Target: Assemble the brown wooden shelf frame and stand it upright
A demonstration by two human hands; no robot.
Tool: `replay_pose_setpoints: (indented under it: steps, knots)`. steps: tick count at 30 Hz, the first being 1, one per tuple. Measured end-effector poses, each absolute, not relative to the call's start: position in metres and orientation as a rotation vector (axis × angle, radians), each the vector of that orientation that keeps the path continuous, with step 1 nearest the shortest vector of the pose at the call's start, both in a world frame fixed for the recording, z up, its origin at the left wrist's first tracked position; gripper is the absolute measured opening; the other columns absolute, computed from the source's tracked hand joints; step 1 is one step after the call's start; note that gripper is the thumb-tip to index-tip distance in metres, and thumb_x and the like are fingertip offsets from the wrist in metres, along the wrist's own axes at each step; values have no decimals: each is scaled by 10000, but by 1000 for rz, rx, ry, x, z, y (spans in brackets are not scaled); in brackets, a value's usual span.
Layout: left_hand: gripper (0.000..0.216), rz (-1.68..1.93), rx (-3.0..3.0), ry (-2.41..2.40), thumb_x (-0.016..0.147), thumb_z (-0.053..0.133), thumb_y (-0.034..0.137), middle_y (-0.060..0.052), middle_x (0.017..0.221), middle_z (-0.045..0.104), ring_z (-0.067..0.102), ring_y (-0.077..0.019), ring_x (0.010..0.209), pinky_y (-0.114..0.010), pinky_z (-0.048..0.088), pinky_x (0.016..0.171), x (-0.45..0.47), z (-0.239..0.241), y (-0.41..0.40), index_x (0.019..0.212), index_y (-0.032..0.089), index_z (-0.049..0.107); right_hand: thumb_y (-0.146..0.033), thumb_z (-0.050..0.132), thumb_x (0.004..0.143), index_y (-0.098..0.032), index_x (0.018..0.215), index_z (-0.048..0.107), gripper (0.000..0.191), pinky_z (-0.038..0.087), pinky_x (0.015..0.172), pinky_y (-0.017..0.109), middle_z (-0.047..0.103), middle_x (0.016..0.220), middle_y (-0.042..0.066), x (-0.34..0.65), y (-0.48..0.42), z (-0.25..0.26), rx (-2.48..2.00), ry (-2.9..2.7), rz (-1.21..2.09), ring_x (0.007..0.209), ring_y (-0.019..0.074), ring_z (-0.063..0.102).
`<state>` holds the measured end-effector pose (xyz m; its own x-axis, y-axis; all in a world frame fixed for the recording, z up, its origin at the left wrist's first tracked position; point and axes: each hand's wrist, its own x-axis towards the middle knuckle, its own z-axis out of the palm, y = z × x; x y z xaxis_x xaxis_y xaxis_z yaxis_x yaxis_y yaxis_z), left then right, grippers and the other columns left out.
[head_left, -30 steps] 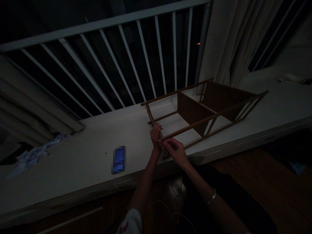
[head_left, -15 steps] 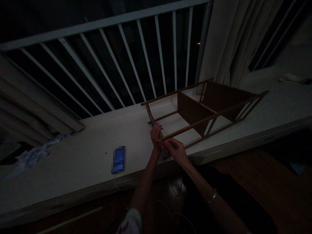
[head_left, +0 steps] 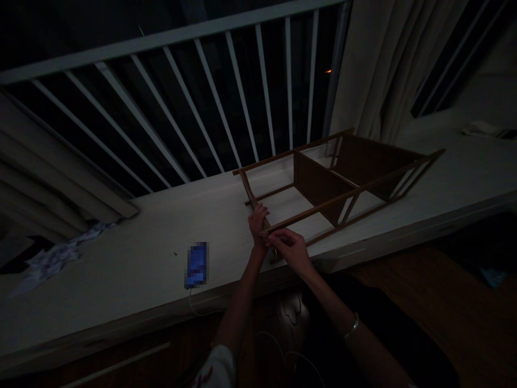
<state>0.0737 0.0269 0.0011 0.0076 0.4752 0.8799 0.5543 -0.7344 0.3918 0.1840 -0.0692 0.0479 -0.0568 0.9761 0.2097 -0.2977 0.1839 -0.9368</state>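
Note:
A brown wooden shelf rack (head_left: 323, 207) lies on its side along the pale window ledge (head_left: 153, 237), its shelf panels toward the right. My left hand (head_left: 258, 223) is wrapped round the crosspiece at the rack's near left end. Close beside it, my right hand (head_left: 288, 245) is closed in a pinch at the corner where a long rail meets that crosspiece. Whatever is between the right fingertips is too small and dark to make out. A bracelet (head_left: 352, 326) circles my right wrist.
A phone-like blue blurred device (head_left: 197, 265) lies on the ledge to the left, with a white cable (head_left: 193, 307) running down. Behind stand white railing bars (head_left: 214, 102) and curtains (head_left: 363, 70). Crumpled cloth (head_left: 56, 258) lies at far left. Dark wooden floor (head_left: 412, 280) is below.
Both hands stay at the same corner of the rack. The right fingers have shifted very slightly; the rack and the device have not moved.

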Motion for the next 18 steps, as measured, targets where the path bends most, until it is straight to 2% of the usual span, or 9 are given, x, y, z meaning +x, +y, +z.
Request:
replay_pose_setpoints:
  steps: [4,13,18]
  knots:
    - [801,-1847,-2143,-1106,759,16,715,-125,992,637,530,-251,1122,-408,370,914,73,-2,31,907,171,586,-385,654,720,-185,830,569,243,494,652,265,659,691,14,185,-71,49,-806,-1172,1234,678,149,639]
    - [644,-1836,-2151,-1123,841,112,599,-118,995,641,530,-244,1129,-403,379,909,73,-2,30,890,170,590,-334,647,735,-226,936,432,314,425,516,202,613,660,-44,187,-72,50,-796,-1196,1256,593,112,590]
    - [576,-1818,-2158,-1230,849,175,574,-114,997,645,534,-242,1124,-405,381,904,73,0,29,877,173,588,-335,642,733,-228,917,423,305,431,542,210,594,668,-49,189,-72,49,-802,-1224,1245,616,117,588]
